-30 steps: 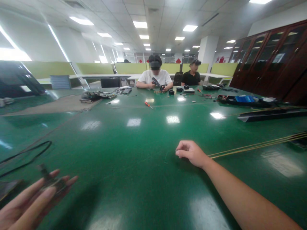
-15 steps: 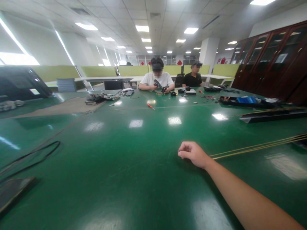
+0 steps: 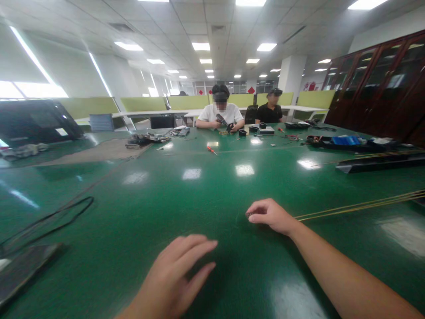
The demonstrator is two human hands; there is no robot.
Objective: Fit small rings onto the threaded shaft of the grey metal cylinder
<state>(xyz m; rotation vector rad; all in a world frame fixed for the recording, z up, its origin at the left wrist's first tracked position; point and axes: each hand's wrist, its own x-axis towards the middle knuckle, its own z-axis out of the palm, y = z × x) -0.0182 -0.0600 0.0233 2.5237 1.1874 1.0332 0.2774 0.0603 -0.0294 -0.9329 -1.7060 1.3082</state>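
Over the near middle of the green table (image 3: 159,199), my left hand (image 3: 175,270) is open. Its fingers are stretched toward the right, and nothing shows between them. My right hand (image 3: 270,215) rests at the table surface, thumb and forefinger pinched on a small dark ridged piece (image 3: 249,214), too small to name. A gap of table separates the two hands. Thin yellow rods (image 3: 361,207) lie just right of my right wrist.
A dark flat panel (image 3: 29,268) and a black cable (image 3: 76,210) lie at the left. A red screwdriver (image 3: 211,150) is farther out. Across the table, a person in white (image 3: 221,115) holds a power drill; another person in black (image 3: 269,113) sits alongside. A black channel (image 3: 375,162) lies right.
My left hand, at far left with a small metal part in it, went out of view and came back near the middle without that part. My right hand stayed nearly still. The view shifted slightly.
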